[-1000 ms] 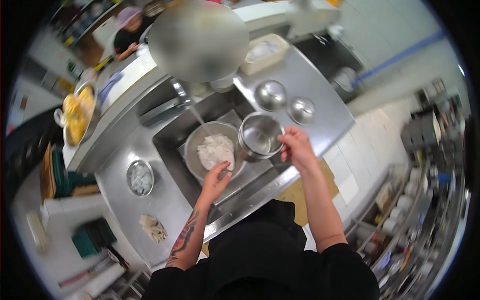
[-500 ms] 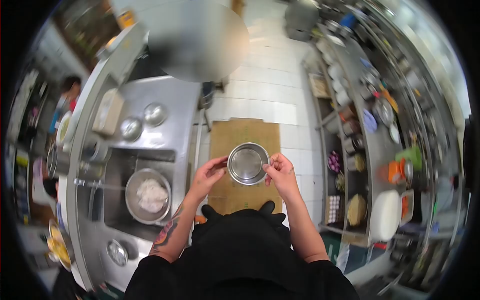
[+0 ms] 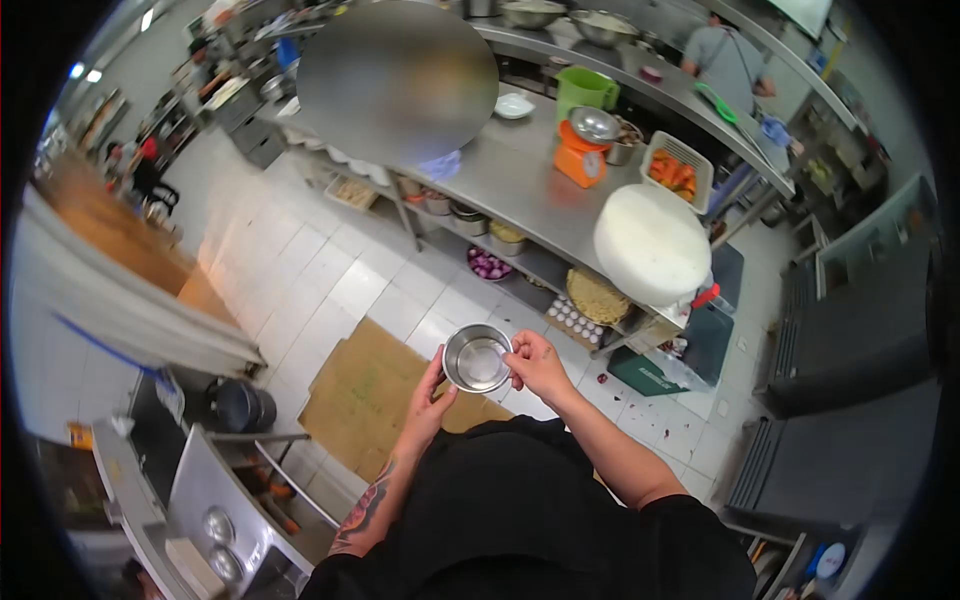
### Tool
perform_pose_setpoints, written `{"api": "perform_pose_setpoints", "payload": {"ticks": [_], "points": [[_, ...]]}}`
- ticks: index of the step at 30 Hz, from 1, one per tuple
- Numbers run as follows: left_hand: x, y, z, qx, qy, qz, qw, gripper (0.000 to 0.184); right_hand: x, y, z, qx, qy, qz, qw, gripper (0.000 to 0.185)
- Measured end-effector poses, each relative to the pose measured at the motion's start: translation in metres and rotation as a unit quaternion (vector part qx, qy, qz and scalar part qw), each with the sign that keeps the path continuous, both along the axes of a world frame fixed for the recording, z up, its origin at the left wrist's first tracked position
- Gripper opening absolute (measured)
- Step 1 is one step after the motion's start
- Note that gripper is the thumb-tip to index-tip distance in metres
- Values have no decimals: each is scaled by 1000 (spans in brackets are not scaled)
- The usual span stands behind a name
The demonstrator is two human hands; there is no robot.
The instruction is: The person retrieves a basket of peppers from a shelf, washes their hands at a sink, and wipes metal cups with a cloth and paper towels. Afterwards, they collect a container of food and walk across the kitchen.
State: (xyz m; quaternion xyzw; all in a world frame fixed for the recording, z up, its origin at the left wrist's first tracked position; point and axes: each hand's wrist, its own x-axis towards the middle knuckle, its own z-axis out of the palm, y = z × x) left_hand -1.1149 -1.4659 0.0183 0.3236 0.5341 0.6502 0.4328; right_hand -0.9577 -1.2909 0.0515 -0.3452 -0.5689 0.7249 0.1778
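A round stainless steel bowl [image 3: 477,360] is held out in front of my body, its open top facing up and its shiny inner base showing. My left hand [image 3: 430,395] supports it from the left, with the thumb near the lower rim and the fingers along the outer wall. On the opposite side, my right hand [image 3: 537,364] pinches the rim between thumb and fingers. Below the bowl, a flattened cardboard sheet [image 3: 355,395] lies on the white tile floor.
A steel worktable [image 3: 500,170] stands ahead, bearing an orange scale [image 3: 580,158], a green jug [image 3: 583,92] and a thick white round block [image 3: 652,243]. Its lower shelf holds purple onions [image 3: 489,264] and eggs [image 3: 576,322]. The steel sink counter [image 3: 215,490] is at lower left. Another person [image 3: 725,65] stands beyond.
My view has turned right, from the sink side toward the worktable. The bowl has come along in both hands and sits slightly lower in view.
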Motion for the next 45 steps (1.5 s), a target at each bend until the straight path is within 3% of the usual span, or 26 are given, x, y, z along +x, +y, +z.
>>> {"api": "perform_pose_setpoints", "payload": {"ticks": [4, 7, 9, 13, 17, 22, 27, 31, 36, 38, 40, 41, 42, 44, 45], "points": [[-1, 84, -4, -16, 40, -97, 994, 71, 31, 41, -9, -29, 24, -142, 989, 16], [7, 148, -5, -31, -8, -166, 986, 73, 49, 74, -6, -18, 19, -249, 968, 18], [8, 195, -25, -25, -17, -218, 975, 76, 58, 100, -13, 24, 6, -308, 951, 28], [25, 308, -4, 28, 19, -290, 956, 75, 75, 170, -13, 68, -5, -418, 906, 32], [36, 392, 0, 109, 50, -334, 935, 78, 75, 215, 18, 83, -59, -493, 864, 33], [53, 453, 14, 105, -9, -374, 921, 79, 85, 258, 23, 67, -20, -564, 823, 34], [74, 489, 14, 91, -19, -377, 922, 79, 105, 288, 11, 59, -28, -561, 825, 33], [93, 502, 8, 65, -11, -333, 941, 81, 125, 316, 5, 41, -12, -504, 863, 31], [100, 501, -4, 127, 151, -268, 943, 81, 140, 343, 1, 25, -67, -395, 916, 32], [92, 495, 1, 124, 163, -232, 951, 79, 145, 357, -20, 254, -128, -380, 880, 35], [72, 483, 5, 65, 114, -243, 961, 79, 143, 362, -3, 263, -197, -338, 882, 39], [52, 481, 7, 88, 221, -193, 952, 74, 147, 367, -13, 285, -200, -316, 882, 38], [24, 480, 3, 80, 227, -172, 955, 74, 150, 372, -25, 303, -193, -304, 882, 34], [-56, 483, -24, 88, 388, -144, 906, 66, 143, 372, 5, 109, -249, -273, 923, 30], [-104, 488, -43, 50, 437, -113, 891, 62, 143, 375, 2, 31, -207, -274, 939, 28]]}}
